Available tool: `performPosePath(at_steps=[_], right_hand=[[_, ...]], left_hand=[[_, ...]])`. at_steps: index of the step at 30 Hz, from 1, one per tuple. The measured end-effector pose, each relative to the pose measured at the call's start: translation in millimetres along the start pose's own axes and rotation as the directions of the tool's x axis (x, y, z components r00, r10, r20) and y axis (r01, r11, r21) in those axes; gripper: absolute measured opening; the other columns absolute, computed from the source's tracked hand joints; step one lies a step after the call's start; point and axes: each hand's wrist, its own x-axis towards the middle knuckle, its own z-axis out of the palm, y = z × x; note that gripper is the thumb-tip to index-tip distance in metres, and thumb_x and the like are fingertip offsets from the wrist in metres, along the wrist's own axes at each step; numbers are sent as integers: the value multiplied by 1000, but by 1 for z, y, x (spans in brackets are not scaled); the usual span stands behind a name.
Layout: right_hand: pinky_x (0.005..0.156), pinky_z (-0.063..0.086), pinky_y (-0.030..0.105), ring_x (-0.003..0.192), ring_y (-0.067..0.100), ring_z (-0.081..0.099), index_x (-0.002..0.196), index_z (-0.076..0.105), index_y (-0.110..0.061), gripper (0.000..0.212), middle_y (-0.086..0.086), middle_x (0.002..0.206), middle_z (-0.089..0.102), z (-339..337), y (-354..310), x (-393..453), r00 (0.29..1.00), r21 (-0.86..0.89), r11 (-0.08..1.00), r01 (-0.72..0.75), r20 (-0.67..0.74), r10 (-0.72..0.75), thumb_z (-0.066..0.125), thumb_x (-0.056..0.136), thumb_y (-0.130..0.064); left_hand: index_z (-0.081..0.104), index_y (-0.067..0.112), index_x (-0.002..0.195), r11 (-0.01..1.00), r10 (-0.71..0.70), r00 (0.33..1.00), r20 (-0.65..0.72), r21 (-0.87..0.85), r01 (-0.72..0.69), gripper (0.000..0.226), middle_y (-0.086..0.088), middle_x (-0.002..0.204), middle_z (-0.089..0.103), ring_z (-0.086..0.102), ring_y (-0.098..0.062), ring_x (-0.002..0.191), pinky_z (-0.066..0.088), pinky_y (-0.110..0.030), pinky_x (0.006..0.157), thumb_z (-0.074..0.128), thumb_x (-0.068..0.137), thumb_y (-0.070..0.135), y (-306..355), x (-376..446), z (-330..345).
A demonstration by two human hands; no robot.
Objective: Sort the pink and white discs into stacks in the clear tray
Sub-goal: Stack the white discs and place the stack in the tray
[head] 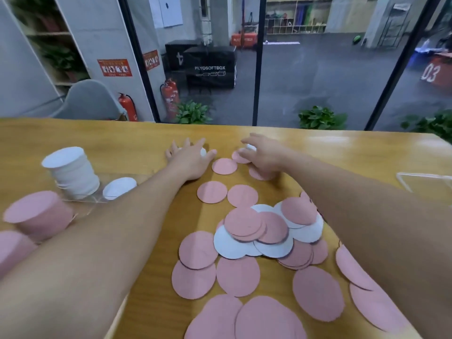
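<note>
**Discs part sorted, many still loose**

Discs already fill the clear tray point(97, 199) at left: a pink stack point(39, 216) and a tall white stack point(73, 172). The left hand point(190, 160) and the right hand point(264, 155) each pinch a white disc at the table's far side. A mixed pile point(266, 231) awaits sorting.

Honey-yellow wooden table point(127, 143) with a glossy sheen. Pink discs point(238, 275) scattered across the lower centre, plain and unpatterned; white discs point(230, 245) mixed into the central heap. White stack point(72, 172) at left, pink stack point(39, 216) lower left, both in a clear tray point(85, 199). Red fire extinguishers point(170, 99) upper centre-left. Black box point(210, 67) with white lettering. Green plants point(320, 118) beyond the glass.
</note>
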Motion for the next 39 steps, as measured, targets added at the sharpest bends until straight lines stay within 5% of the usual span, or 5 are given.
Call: performPosePath(at_steps=[4, 14, 21, 28, 39], right_hand=[[100, 46, 47, 119, 33, 57, 114, 61, -18, 34, 5, 118, 58, 14, 7, 7, 999, -113, 994, 0, 45, 5, 41, 112, -45], [99, 56, 53, 119, 36, 63, 135, 66, -16, 40, 7, 138, 67, -3, 42, -115, 999, -231, 972, -47, -5, 47, 54, 99, -5], [109, 45, 39, 134, 35, 55, 158, 52, -19, 68, 11, 148, 56, -12, 43, -133, 987, -39, 987, -156, -47, 154, 79, 97, -35], [69, 44, 33, 90, 27, 61, 98, 73, -20, 9, -3, 96, 65, -18, 36, -149, 943, 151, 982, -112, -296, 153, 73, 93, -11], [59, 45, 31, 54, 11, 55, 88, 75, -20, 13, -4, 68, 69, 0, 12, -273, 962, 545, 838, -34, -210, 176, 73, 100, -20]], left_hand=[[40, 38, 167, 998, 43, 999, 23, 33, -44, 61, -9, 178, 30, 17, -54, 163, 16, -64, 132, 31, 112, 64, 1, 2, 7], [61, 24, 125, 927, 374, 927, 40, 4, -374, 25, -5, 134, 65, 57, -32, 123, 48, -48, 102, 38, 116, 28, -17, -93, 5], [56, 28, 158, 988, 152, 987, 60, -26, -151, 60, -6, 154, 58, 49, -41, 142, 44, -50, 118, 70, 101, 41, 1, -121, -18], [80, 29, 116, 870, 95, 993, -63, -480, -114, 25, -2, 144, 63, 61, -25, 115, 50, -34, 77, 87, 93, 23, 16, -128, -37], [79, 37, 104, 646, 66, 923, -378, -689, -328, 15, 13, 97, 74, 66, -8, 81, 49, -27, 64, 83, 93, 28, 59, -242, -52]])
